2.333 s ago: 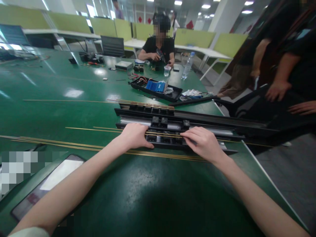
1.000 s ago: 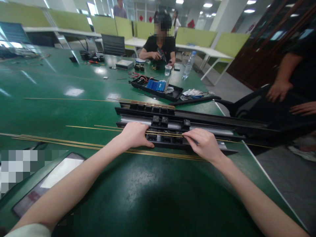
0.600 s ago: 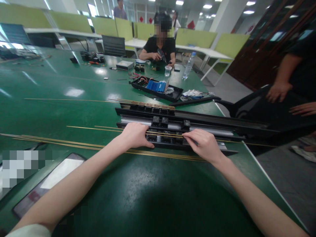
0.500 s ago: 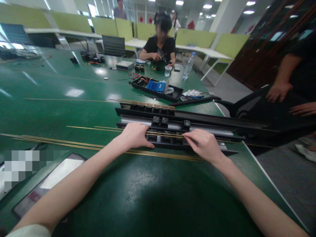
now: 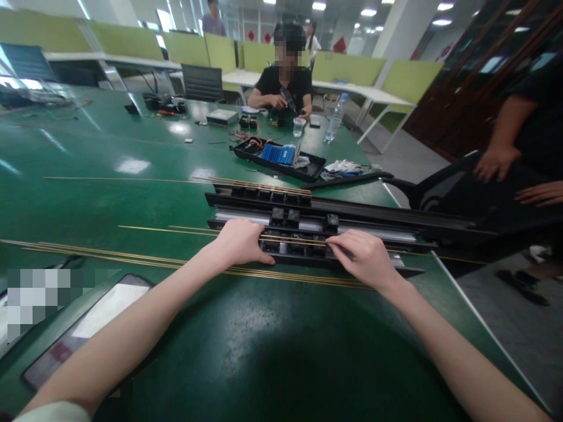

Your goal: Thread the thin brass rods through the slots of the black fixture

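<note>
My left hand (image 5: pixel 241 241) is closed around the nearest long black rail (image 5: pixel 294 258), its thumb on the near side and its other fingers mostly hidden. Thin brass rods (image 5: pixel 299 240) run lengthwise over that rail, passing by my left hand. My right hand (image 5: pixel 363 252) pinches one brass rod between thumb and fingertips, above the rail's right part. Small dark blocks sit inside the rail between my hands. Just behind lies a second rail with a silvery strip (image 5: pixel 378 233) and black blocks (image 5: pixel 333 221). More brass rods (image 5: pixel 281 274) lie on the table in front.
A third black rail (image 5: pixel 352 210) carries further rods at the back. Beyond are an open black case (image 5: pixel 308 170), a cloth (image 5: pixel 343 169) and a water bottle (image 5: pixel 336 120). Another person sits opposite, holding a tool. A co-worker's hands (image 5: pixel 497 161) are at right, past the table edge.
My hands, the rail and the rods stay almost exactly where they were. At the lower right, a dark shoe now shows on the floor.
</note>
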The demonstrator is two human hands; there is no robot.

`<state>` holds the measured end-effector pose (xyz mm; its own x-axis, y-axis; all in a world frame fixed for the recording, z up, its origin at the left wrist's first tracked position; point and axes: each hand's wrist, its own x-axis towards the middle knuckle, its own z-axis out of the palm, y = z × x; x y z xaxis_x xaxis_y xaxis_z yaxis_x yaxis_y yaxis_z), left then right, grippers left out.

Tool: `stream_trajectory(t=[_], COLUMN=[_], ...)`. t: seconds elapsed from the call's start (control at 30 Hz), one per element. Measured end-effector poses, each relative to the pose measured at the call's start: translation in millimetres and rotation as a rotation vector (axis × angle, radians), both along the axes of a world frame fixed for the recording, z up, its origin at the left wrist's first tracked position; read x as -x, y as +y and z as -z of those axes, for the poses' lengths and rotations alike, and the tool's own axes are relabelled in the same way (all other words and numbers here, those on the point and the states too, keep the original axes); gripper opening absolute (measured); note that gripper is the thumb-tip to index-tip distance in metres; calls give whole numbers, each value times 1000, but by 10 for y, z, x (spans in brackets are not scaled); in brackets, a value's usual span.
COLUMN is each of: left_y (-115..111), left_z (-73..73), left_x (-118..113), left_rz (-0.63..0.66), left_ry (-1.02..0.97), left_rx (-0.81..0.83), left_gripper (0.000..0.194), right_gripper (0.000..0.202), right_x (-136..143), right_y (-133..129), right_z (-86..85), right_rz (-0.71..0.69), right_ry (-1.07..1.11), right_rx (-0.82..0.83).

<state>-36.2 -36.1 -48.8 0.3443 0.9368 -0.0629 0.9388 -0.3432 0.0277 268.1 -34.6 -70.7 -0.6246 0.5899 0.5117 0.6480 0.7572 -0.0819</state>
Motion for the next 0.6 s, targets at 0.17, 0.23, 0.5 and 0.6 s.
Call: stream_trajectory(t=[0.17, 0.23, 0.5, 0.6], left_y=[-1, 0, 3, 2], left_z=[1, 0, 7, 5], left_x=[3, 2, 11, 8], left_rz=[5, 1, 0, 0], left_ry=[-1, -1, -11, -17], left_rx=[-5, 1, -4, -2], left_gripper=[76, 76, 74, 74], right_gripper=[16, 15, 16, 16], right_x=[-7, -9, -23, -29], right_y=[3, 5, 17, 19], right_z=[-3, -4, -1, -3], right_rz=[2, 4, 2, 3], right_ry=[-13, -13, -23, -28], right_rx=[9, 5, 7, 9])
